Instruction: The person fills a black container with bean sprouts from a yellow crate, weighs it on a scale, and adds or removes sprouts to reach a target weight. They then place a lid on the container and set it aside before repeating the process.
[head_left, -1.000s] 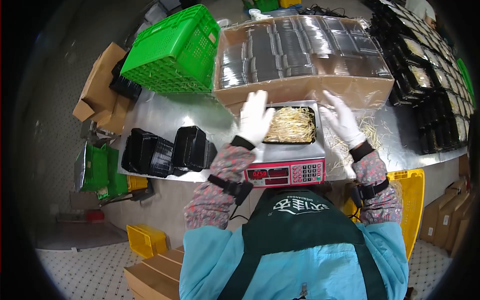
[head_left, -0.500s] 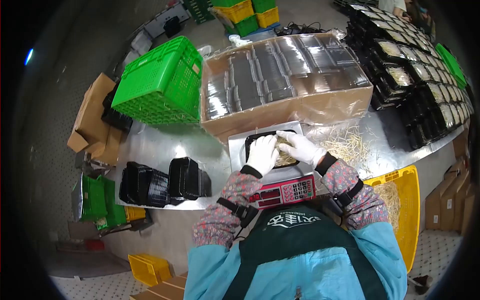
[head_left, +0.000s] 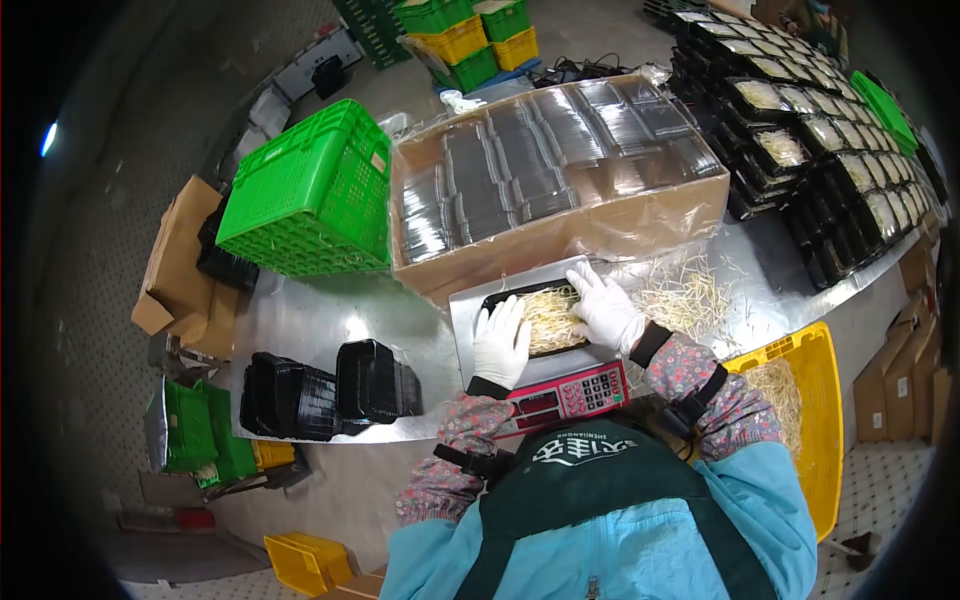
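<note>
A black plastic tray [head_left: 490,301] of pale bean sprouts [head_left: 550,318] rests on the metal plate of a red digital scale [head_left: 590,392]. My left hand [head_left: 501,345], in a white glove, lies over the tray's left end with its fingers stretched out. On the right end, my gloved right hand [head_left: 608,313] has its fingers extended along the rim and its thumb at the sprouts. Both hands touch the tray, and neither is visibly closed around anything. The sprouts show between the hands. Loose sprouts [head_left: 685,298] are scattered on the metal table to the right.
Behind the scale stands a carton [head_left: 560,225] packed with black trays. A green crate [head_left: 310,195] is left of it; stacked empty trays [head_left: 370,385] stand nearer. Filled trays [head_left: 780,150] are piled at right. A yellow crate [head_left: 825,430] holds more sprouts.
My hands have moved apart from over the middle of the tray to its two ends, uncovering the sprouts. The head view has shifted slightly.
</note>
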